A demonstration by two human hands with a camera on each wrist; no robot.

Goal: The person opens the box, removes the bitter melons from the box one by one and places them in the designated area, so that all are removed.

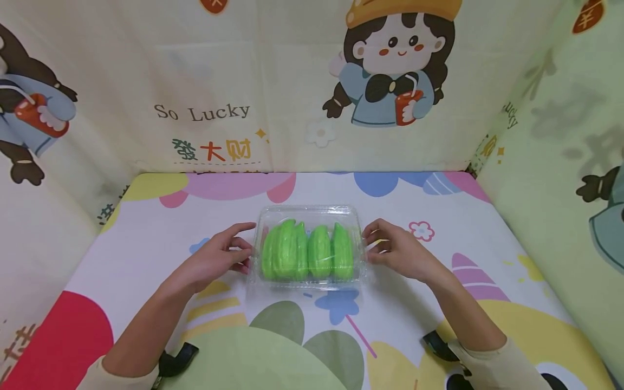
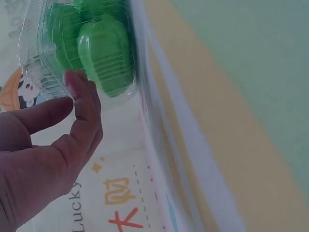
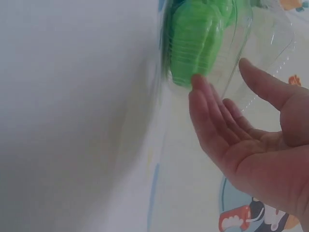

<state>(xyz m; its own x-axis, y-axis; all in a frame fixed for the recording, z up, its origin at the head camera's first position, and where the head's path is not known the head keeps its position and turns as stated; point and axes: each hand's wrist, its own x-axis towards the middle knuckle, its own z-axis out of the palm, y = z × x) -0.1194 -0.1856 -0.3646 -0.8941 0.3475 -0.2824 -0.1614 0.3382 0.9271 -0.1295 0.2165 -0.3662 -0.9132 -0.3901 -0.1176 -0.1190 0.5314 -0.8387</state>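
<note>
A clear plastic clamshell box (image 1: 308, 210) rests on the table, holding several bright green, ridged, elongated pieces (image 1: 319, 253) side by side; their exact kind I cannot tell. At the box's left side is my left hand (image 1: 219, 259), its fingers loosely bent and nearly touching the wall. My right hand (image 1: 401, 250) stands at the opposite side, thumb and fingers apart near the edge. In the left wrist view the fingertips (image 2: 72, 79) reach the box's corner. The right wrist view has the fingers (image 3: 203, 96) beside its end wall. Neither hand grips it.
A patterned cloth (image 1: 312, 346) with coloured shapes covers the table. Printed curtains (image 1: 292, 81) hang behind and at both sides. Black wrist mounts (image 1: 179, 360) sit near both sleeves (image 1: 502, 368).
</note>
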